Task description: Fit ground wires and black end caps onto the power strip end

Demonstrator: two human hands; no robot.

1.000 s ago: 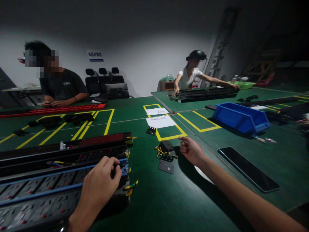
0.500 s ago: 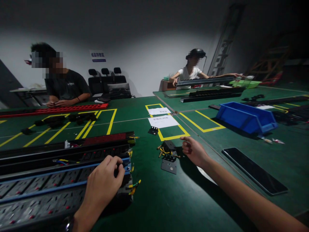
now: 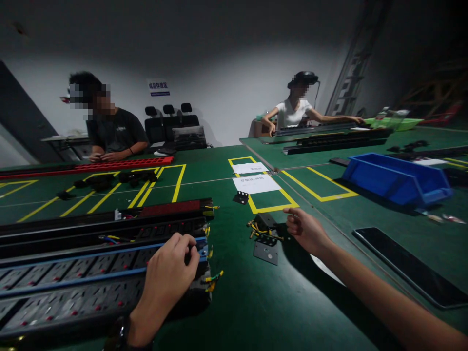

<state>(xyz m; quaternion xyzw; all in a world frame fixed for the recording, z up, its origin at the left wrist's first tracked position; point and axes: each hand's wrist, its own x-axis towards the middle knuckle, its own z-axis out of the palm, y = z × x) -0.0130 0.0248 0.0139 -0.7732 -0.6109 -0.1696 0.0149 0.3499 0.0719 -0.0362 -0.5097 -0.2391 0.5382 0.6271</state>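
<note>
My left hand [image 3: 170, 268] lies over the right end of a blue-edged power strip [image 3: 113, 262], its thumb and fingers curled inward. What sits between these fingertips is hidden. Beside it are other black power strips [image 3: 91, 302], with yellow and green wire ends [image 3: 214, 279] sticking out at the right. My right hand [image 3: 309, 231] is closed above the table, index finger partly extended to the left; I cannot make out anything in it. Just left of it lies a small pile of brass-coloured screws [image 3: 253, 227] with black metal brackets [image 3: 266, 251]. Another bracket [image 3: 241, 197] lies farther back.
A phone [image 3: 409, 265] lies right of my right forearm, with a blue bin [image 3: 397, 180] behind it. White paper sheets [image 3: 256, 184] lie mid-table within yellow tape. Two people [image 3: 115, 131] work across the green table, the right one handling a long dark bar [image 3: 318, 129].
The view has turned slightly left, so everything appears shifted right. My hands keep nearly the same places over the table. The far right person's bar sits a little lower.
</note>
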